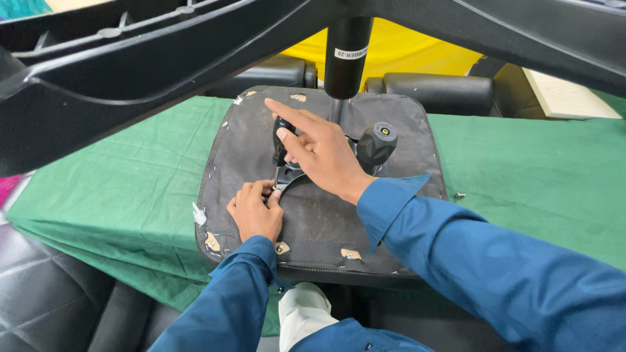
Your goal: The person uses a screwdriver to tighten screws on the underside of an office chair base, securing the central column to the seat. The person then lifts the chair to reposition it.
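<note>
Upturned chair seat [313,221] on green cloth [130,189], black underside up. Right hand [319,153] around a black-handled screwdriver [282,140], forefinger stretched out. Left hand [255,212] pinching at the tip, beside a curved metal bracket [293,182]. Black gas cylinder [345,55] upright behind; round black knob [376,143] just right.

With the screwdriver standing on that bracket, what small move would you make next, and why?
Probably turn the screwdriver while pressing down. The right hand grips its black handle upright, tip at the metal bracket on the upturned seat base, and the left hand pinches right at the tip, steadying it.
</note>
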